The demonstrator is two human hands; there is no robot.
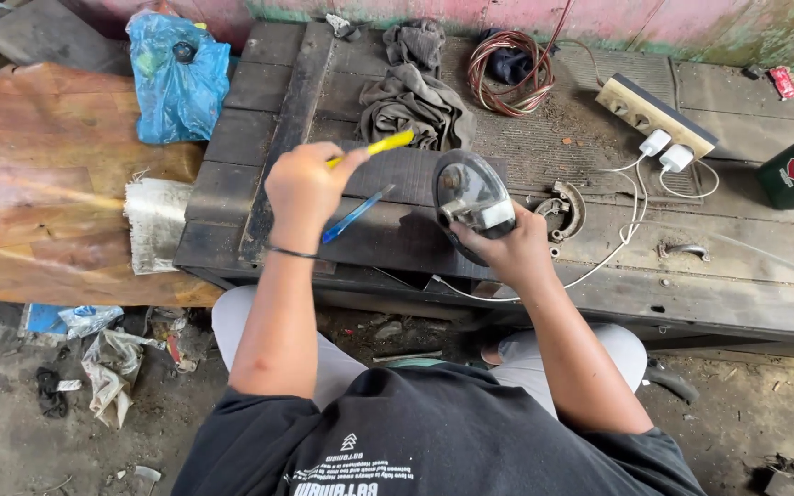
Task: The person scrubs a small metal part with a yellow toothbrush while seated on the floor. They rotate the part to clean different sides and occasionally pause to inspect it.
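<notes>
- Head view: left hand (307, 186) fingers closed around yellow-handled tool (374, 147), left of round metal part (470, 195)
- right hand (507, 246) fingers gripping that part from below, above dark worktop (737, 294)
- grey rag (413, 103) behind part

Left hand (303, 188) raised, fist curled tight with the wrist bent and the forearm angled up from the lap, while right hand (507, 246) is clenched too, its arm reaching forward.

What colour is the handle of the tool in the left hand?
Yellow handle, held in the left hand; seen in the head view.
</notes>
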